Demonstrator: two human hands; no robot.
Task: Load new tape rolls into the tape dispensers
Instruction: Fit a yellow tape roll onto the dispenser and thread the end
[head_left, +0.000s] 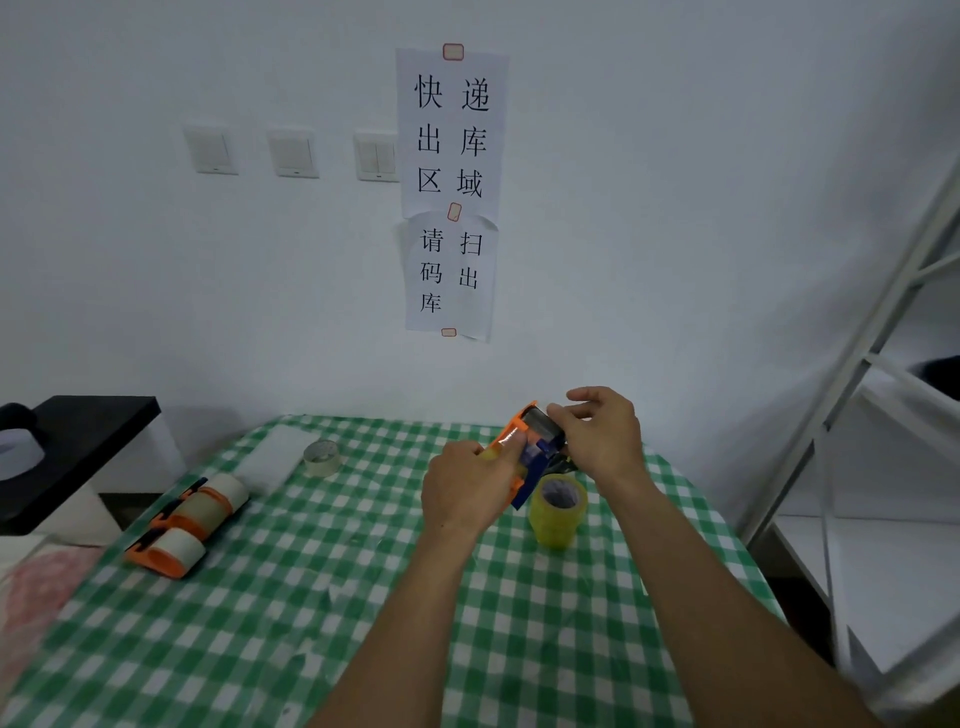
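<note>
Right, my left hand (470, 491) is wrapped around the orange-and-blue tape dispenser (530, 449), gripping it above the green checked tablecloth (311, 597); the dispenser is tilted, its black roller end pointing up and away from me; my right hand (602, 431) is at that roller end, fingers curled in a narrow pinch against it, though what exactly the fingertips hold I cannot tell. Just below the dispenser, a stack of yellowish clear tape rolls (557, 512) stands upright on the cloth, hollow core facing up; it sits between my two forearms, near the dispenser but whether touching it I cannot say. Over on the left of the table, three more orange dispensers (189, 522) lie side by side in a row, each already carrying a pale roll of tape in its cradle; beyond them a single beige roll (322, 457) lies flat by itself, well apart from my hands. On the wall ahead, paper signs (451, 192) hang beside three light switches (293, 153); a white metal shelf frame (883, 338) stands to the right.
</note>
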